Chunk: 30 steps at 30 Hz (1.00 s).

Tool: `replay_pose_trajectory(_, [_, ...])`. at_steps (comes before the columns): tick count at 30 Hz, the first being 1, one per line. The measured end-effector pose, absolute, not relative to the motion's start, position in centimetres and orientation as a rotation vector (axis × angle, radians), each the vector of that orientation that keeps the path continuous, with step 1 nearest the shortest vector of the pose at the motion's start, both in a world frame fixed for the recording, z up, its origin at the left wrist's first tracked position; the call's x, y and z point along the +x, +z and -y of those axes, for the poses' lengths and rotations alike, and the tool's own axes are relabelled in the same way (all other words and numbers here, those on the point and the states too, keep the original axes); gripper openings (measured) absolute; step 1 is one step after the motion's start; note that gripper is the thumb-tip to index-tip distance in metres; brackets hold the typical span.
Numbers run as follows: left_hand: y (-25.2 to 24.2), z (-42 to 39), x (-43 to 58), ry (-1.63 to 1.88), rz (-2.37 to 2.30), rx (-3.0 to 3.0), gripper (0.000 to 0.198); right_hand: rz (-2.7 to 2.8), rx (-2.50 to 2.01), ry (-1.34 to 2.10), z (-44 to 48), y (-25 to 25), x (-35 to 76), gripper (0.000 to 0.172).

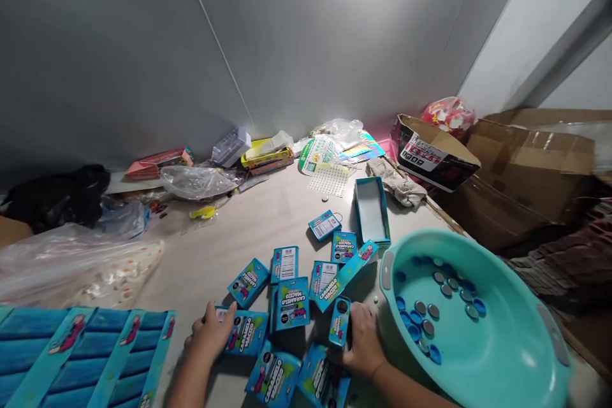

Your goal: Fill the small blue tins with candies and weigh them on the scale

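Observation:
Several small blue candy boxes printed "Caramelo Macizo" lie loosely spread in front of me. My left hand [213,331] is closed at the left end of one blue candy box [248,333], thumb on its near face. My right hand [366,341] has curled fingers against the right side of a narrow-side-up candy box [339,322]; part of its grip is hidden. Between the hands sits another candy box [292,303]. Closer to me are two more, one candy box [273,375] partly overlapping its neighbour. A long blue lid strip [347,277] rests slantwise over other boxes.
On the right stands a turquoise basin [507,357] with blue and silver caps inside. Behind the boxes is an open blue tray box [373,210]. Blue packed cartons [90,357] occupy the left front. Plastic bags [201,182], a black carton [433,156] and brown cardboard [521,166] line the back.

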<state>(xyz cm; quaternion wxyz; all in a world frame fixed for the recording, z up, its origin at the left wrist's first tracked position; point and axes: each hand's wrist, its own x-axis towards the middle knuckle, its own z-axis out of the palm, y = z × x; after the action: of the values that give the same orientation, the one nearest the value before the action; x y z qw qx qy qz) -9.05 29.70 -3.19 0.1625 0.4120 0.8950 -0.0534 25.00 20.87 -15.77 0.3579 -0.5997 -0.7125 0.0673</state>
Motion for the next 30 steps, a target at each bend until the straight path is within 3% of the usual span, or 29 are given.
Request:
replay_pose_trajectory(5, [-3.1,-29.7,-9.5,0.022,-2.275,1.423,0.069,1.803,-1.558,0.187,-20.9,-16.3,24.8,0.086])
replay_pose_trajectory(10, [1.7,-33.7,-9.0,0.044,-2.318,1.507,0.040,1.786,-1.581,0.214,-20.8,-16.7,24.6,0.090])
replay_pose_trajectory(13, [4.3,-38.2,-4.2,0.113,-2.530,1.630,0.052,1.793,-1.612,0.240,-20.8,-17.0,24.5,0.087])
replay_pose_trajectory(17, [3.7,-44.5,6.2,0.258,-2.224,2.058,0.051,1.818,-1.611,0.174,-20.7,-17.5,24.7,0.093])
replay_pose_trajectory(20, [1.1,-47.1,12.4,0.152,-2.024,2.120,0.073,1.825,-1.597,0.094,-20.7,-17.8,24.8,0.098])
replay_pose_trajectory(22, [-0.3,-47.4,14.6,0.054,-1.908,2.117,0.076,1.817,-1.600,0.054,-20.7,-17.9,24.8,0.099])
replay_pose_trajectory(25, [-0.7,-46.2,15.1,-0.002,-1.822,2.151,0.066,1.805,-1.601,0.036,-20.8,-17.7,24.9,0.099])
replay_pose_trajectory(30, [3.8,-40.8,10.3,0.088,-1.930,2.174,0.063,1.811,-1.599,0.141,-20.9,-16.2,25.0,0.087])
